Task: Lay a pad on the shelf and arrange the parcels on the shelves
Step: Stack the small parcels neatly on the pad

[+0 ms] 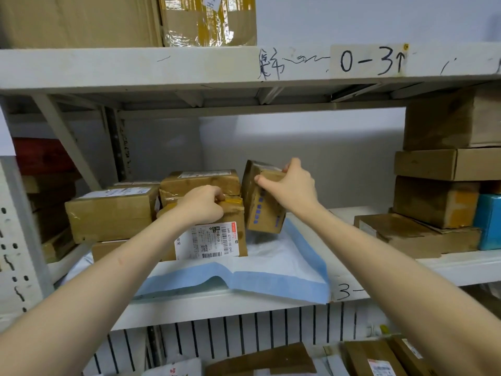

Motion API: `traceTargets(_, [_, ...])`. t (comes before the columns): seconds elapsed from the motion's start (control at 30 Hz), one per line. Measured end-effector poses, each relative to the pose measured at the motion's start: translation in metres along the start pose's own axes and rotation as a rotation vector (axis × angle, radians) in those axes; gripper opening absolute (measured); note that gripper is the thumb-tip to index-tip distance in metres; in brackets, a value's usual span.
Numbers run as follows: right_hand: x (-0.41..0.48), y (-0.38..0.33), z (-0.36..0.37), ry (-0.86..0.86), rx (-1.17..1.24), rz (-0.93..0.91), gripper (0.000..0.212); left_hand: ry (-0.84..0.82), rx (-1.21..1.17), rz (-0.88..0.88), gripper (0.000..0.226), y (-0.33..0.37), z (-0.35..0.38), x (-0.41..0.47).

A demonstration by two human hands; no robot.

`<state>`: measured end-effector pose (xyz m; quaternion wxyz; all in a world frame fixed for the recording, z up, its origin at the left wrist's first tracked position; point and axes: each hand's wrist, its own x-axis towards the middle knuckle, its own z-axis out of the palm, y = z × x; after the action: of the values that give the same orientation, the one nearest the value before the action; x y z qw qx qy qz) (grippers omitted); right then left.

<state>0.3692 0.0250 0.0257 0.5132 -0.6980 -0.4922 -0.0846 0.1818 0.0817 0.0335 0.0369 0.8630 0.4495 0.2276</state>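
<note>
Judging by the shelf (pixel 406 270), the blue pad (pixel 244 283) is laid; right hand (pixel 294 183) grips a tilted parcel (pixel 261 207), left hand (pixel 202 203) clasps the labelled box (pixel 214 240); lower parcels remain.

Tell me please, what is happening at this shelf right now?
A person is arranging cardboard parcels on the shelf, where a blue-edged pad already lies. The left hand grips the top of the labelled parcel, which stands on the pad. The right hand holds a small parcel, tilted, right beside it and low over the pad. More boxes are stacked at the right end of the shelf.
</note>
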Motion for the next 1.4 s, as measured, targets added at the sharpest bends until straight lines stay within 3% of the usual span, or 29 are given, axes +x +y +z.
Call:
traceTargets(0.33, [-0.005, 0.024, 0.009, -0.082, -0.043, 0.115, 0.064, 0.033, -0.048, -0.017, 0.035, 0.000, 0.000, -0.002])
traceTargets(0.67, [-0.009, 0.007, 0.035, -0.153, -0.369, -0.195, 0.064, 0.062, -0.009, -0.054, 0.036, 0.003, 0.004, 0.001])
traceTargets(0.9, [-0.012, 0.020, 0.035, -0.253, -0.289, -0.204, 0.057, 0.073, -0.015, -0.052, 0.039, 0.004, 0.006, 0.000])
traceTargets(1.07, [-0.019, 0.010, 0.038, -0.101, -0.168, -0.056, 0.058, 0.076, -0.034, -0.046, 0.043, 0.004, 0.009, -0.003])
traceTargets(1.17, [-0.013, -0.003, 0.045, -0.083, -0.204, 0.016, 0.079, 0.062, -0.023, -0.030, 0.043, 0.005, 0.006, -0.003])
traceTargets(1.27, [-0.007, -0.006, 0.036, -0.043, -0.200, 0.047, 0.073, 0.040, -0.056, -0.027, 0.043, 0.003, 0.002, -0.004])
traceTargets(1.4, [0.005, 0.002, -0.005, 0.102, -0.016, 0.140, 0.065, 0.078, -0.096, -0.028, 0.040, 0.005, -0.003, -0.002])
